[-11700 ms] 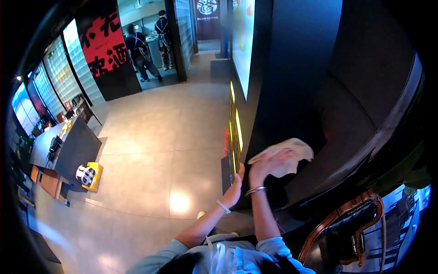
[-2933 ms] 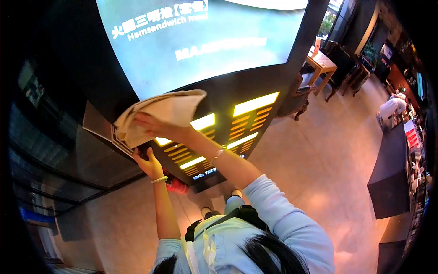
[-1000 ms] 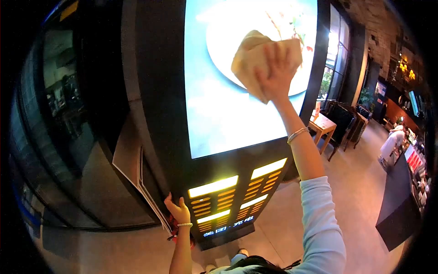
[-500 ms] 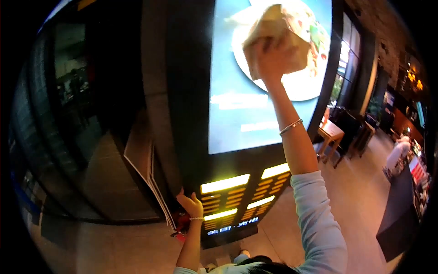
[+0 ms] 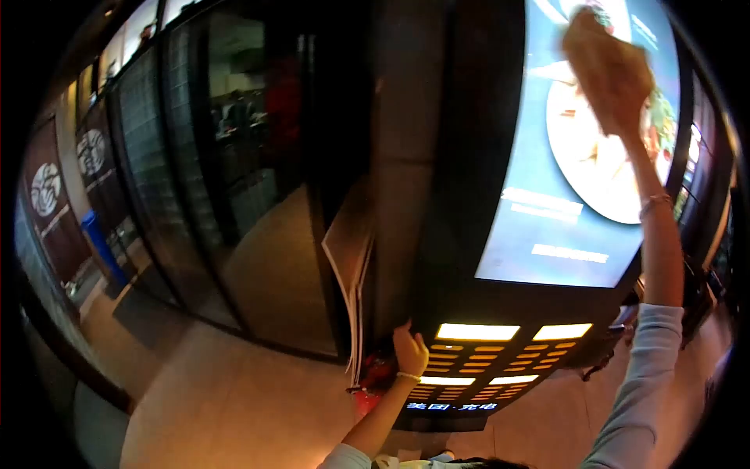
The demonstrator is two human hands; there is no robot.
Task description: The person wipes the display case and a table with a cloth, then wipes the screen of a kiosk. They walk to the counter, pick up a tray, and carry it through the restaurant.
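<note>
A tall black power bank charging cabinet (image 5: 461, 301) stands in front of me, with a lit screen (image 5: 539, 242) showing a plate of food. High on that screen, my right hand (image 5: 623, 102) is closed on a tan cloth (image 5: 598, 59) that lies against the glass, slightly blurred. The cloth covers part of the pictured plate. Lower down, my left hand (image 5: 410, 352) holds the cabinet's left side edge, its thumb toward the front; the other fingers are partly hidden. Beside it are the slot rows (image 5: 484, 359) under bright yellow strips.
Thin flat boards (image 5: 351, 289) lean upright left of the cabinet. A red object (image 5: 367, 400) is on the floor behind my left forearm. Dark glass panels (image 5: 226, 164) run along the left, with a blue post (image 5: 103, 246) farther off. Dark furniture (image 5: 699, 301) stands at right.
My view has turned left, so the cabinet appears farther right. My right hand has moved the cloth higher on the screen. My left hand remains at the cabinet's side.
</note>
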